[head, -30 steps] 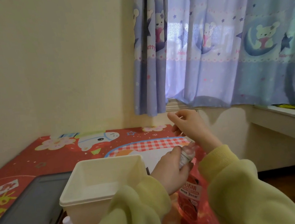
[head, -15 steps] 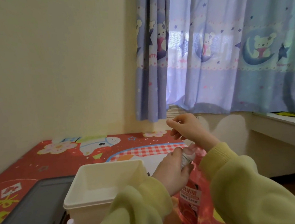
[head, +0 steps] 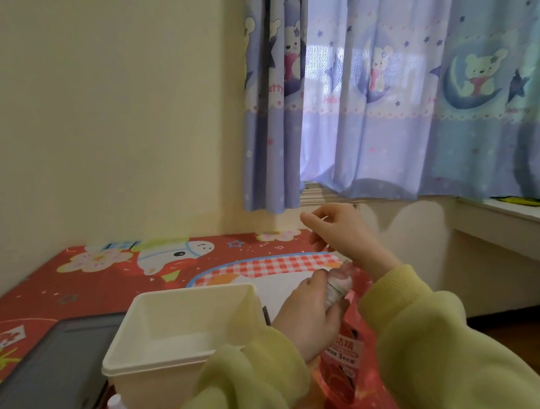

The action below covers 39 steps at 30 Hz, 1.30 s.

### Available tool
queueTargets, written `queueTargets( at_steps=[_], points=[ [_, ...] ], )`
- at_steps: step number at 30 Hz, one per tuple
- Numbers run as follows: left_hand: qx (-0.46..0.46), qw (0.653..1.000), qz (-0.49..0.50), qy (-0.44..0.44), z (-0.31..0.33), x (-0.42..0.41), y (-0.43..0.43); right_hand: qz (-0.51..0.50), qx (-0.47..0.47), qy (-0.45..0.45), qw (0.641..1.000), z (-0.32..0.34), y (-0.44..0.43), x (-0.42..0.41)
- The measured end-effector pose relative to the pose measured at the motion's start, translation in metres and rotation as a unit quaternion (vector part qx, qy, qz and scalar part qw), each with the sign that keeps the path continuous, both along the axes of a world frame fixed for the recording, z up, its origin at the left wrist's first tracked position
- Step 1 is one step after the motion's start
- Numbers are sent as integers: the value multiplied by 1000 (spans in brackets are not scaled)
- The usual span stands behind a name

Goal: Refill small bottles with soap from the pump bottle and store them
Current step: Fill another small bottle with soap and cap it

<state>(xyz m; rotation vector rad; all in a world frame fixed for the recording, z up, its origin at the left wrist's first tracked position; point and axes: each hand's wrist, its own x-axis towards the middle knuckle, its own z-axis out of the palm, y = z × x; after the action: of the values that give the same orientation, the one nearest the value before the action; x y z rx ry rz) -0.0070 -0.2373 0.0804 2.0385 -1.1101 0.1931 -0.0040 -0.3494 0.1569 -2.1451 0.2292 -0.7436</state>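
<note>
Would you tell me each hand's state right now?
Left hand: holding the small bottle.
Right hand: raised, fingers curled; contents cannot be told.

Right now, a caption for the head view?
Left hand grips a small bottle by the red soap bottle, right hand poised over it, beside a white bin.
</note>
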Motion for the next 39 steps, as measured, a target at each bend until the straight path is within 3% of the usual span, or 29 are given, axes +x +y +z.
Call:
queueTargets(
  at_steps=[8, 24, 39],
  points=[
    [-31, 999, -5, 18, 2, 3, 1, 11, 9, 43, 999, 11, 1, -3],
    [-53, 998, -3, 23, -7, 2, -2, -9, 2, 9, 1000, 1, -1, 1],
    [-130, 975, 4, 180, 1, -9, -6, -17, -42, 61, 997, 14, 2, -1]
  ],
)
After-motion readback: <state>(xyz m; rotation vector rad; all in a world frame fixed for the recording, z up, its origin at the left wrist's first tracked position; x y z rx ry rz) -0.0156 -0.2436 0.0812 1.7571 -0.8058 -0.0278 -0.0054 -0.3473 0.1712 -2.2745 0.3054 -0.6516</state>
